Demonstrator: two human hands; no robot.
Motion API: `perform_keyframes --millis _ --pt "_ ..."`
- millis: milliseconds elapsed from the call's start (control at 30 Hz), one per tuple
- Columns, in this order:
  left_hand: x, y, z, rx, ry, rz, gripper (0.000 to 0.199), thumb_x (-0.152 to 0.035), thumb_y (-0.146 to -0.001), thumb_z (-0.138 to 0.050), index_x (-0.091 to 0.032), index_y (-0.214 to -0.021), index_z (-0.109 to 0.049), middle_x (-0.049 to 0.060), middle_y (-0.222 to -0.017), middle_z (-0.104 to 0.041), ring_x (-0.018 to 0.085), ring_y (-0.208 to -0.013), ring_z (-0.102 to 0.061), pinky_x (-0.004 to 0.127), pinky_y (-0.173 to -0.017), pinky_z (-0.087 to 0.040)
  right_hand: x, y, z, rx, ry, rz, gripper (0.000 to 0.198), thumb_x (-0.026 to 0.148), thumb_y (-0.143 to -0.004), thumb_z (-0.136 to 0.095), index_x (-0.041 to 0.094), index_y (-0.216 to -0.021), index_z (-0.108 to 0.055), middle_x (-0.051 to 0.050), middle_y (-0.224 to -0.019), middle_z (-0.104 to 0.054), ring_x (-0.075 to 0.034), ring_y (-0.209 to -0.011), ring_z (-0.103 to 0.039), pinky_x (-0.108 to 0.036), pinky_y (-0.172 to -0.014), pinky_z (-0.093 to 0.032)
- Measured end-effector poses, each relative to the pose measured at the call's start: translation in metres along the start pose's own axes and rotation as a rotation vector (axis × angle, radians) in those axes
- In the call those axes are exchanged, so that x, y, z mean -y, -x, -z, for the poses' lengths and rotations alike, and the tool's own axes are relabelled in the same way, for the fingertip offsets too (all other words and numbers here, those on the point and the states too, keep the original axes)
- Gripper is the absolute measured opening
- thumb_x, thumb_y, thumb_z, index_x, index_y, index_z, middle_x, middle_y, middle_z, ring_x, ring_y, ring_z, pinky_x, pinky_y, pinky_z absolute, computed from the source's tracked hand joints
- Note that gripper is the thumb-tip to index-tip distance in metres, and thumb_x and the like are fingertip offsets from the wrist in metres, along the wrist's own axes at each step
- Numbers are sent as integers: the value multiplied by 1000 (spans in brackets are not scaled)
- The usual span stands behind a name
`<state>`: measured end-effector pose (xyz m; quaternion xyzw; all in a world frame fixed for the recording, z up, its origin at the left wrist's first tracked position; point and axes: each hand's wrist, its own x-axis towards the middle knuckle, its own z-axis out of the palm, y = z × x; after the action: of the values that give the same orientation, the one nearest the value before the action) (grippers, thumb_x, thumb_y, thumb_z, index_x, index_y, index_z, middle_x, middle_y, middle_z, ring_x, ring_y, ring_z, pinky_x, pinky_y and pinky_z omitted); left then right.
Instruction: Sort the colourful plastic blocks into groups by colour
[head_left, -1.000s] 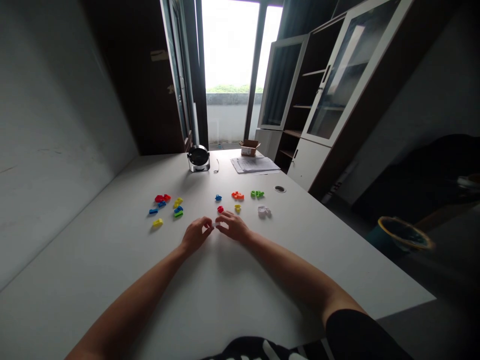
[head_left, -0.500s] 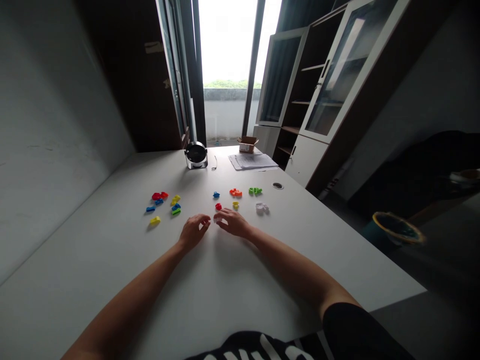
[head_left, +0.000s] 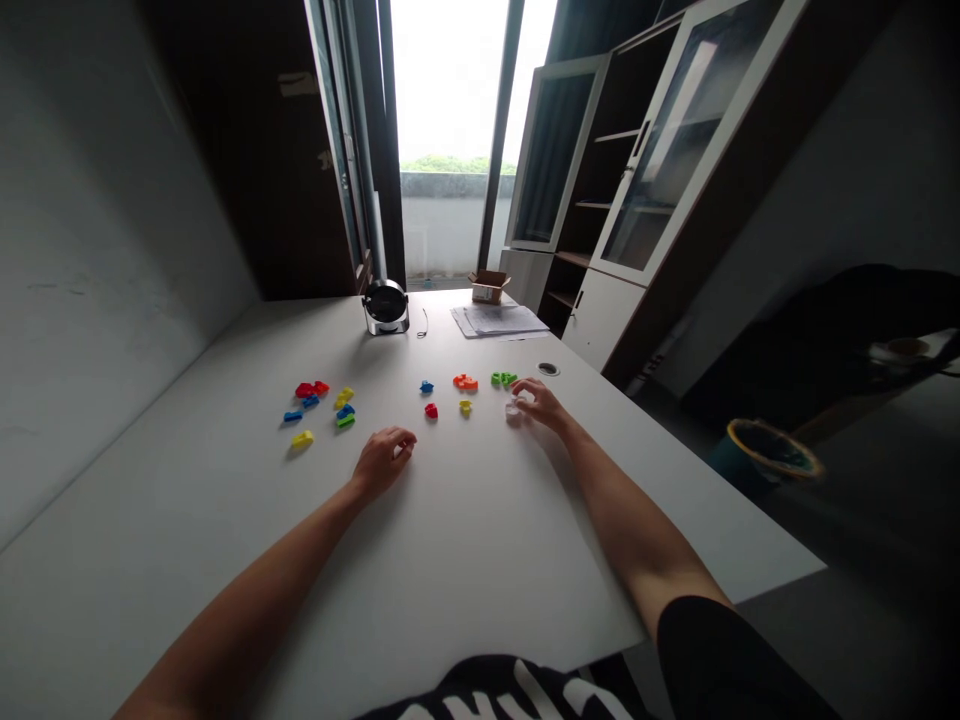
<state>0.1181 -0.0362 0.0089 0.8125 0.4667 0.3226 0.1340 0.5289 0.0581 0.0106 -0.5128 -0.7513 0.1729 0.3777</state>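
My right hand (head_left: 541,404) reaches to the right-hand group of small pieces. Its thumb and fingers close on a white plastic piece (head_left: 513,411) low on the table, and the fingers partly cover it. Just behind them lie green pieces (head_left: 503,379). My left hand (head_left: 384,462) rests on the table nearer to me, with fingers loosely curled and thumb a little apart; I see nothing held in it. Beyond it, in short rows, are a red piece (head_left: 431,411), a yellow piece (head_left: 466,408), a blue piece (head_left: 427,387) and orange pieces (head_left: 466,382).
Mixed red, blue, yellow and green pieces (head_left: 345,411) lie at the left on the white table (head_left: 465,560). Farther back are a round black device (head_left: 386,306), papers (head_left: 500,320) and an open cardboard box (head_left: 489,286). A cable hole (head_left: 549,369) is near the right edge.
My right hand has moved away from my left hand, rightward to the white pieces. My left hand has stayed near its place. The whole view has shifted slightly.
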Motion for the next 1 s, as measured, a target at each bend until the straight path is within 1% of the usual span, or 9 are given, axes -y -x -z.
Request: perform_keyframes --millis 100,200,333,433,567,700,800,900,1000 --pt "0 0 0 10 0 -2 15 -19 -92 -55 -23 -93 -70 3 -92 -72 20 -87 -65 33 -83 -49 -4 3 -3 54 -23 -42 10 30 -75 -68 23 -81 -67 -10 -119 -67 -30 -121 -56 -46 -107 -42" --pt "0 0 0 20 -1 3 16 -20 -92 -54 -22 -93 -70 4 -91 -71 20 -87 -65 33 -83 -49 -5 2 -6 77 -47 -46 11 29 -73 -69 23 -82 -67 -10 -123 -66 -31 -125 -55 -48 -110 -40" --pt "0 0 0 30 -11 10 16 -19 -92 -55 -22 -93 -70 3 -90 -71 20 -87 -64 34 -85 -48 -7 3 -8 26 -110 -56 14 30 -76 -64 23 -88 -67 -11 -125 -65 -29 -125 -55 -49 -109 -42" --pt "-1 -1 1 31 -15 17 15 -19 -92 -55 -22 -92 -70 3 -90 -71 20 -86 -64 34 -85 -48 -10 4 -13 -8 -128 -73 14 31 -78 -63 24 -88 -67 -11 -124 -65 -28 -124 -56 -49 -108 -43" --pt "-3 -1 3 40 -22 22 15 -20 -93 -55 -22 -92 -70 4 -90 -71 20 -85 -64 34 -83 -48 -16 4 -20 -4 -105 -71 13 32 -75 -68 23 -84 -68 -11 -121 -66 -28 -122 -57 -47 -109 -43" --pt "-3 -1 3 45 -30 19 15 -21 -93 -55 -22 -92 -70 4 -90 -71 20 -86 -64 33 -83 -47 -19 3 -23 9 -101 -60 14 33 -74 -66 23 -84 -68 -11 -120 -66 -29 -122 -56 -44 -101 -48" --pt "-2 0 2 48 -42 19 16 -22 -94 -54 -22 -92 -70 4 -91 -71 20 -87 -64 34 -83 -47 -18 3 -24 3 -96 -47 16 32 -74 -66 23 -87 -68 -12 -119 -67 -29 -122 -57 -43 -98 -50" --pt "3 0 3 39 -86 36 17 -24 -94 -53 -23 -93 -70 4 -94 -72 21 -89 -64 35 -85 -47 -14 2 -24 -36 -58 -22 14 30 -75 -65 23 -87 -67 -11 -116 -69 -29 -117 -60 -44 -101 -47" --pt "16 -2 10 -19 -195 69 19 -24 -94 -52 -23 -93 -71 5 -98 -72 24 -95 -63 40 -92 -44 -5 0 -25 -110 18 25 11 28 -78 -61 23 -86 -67 -9 -110 -71 -27 -111 -63 -44 -101 -47"
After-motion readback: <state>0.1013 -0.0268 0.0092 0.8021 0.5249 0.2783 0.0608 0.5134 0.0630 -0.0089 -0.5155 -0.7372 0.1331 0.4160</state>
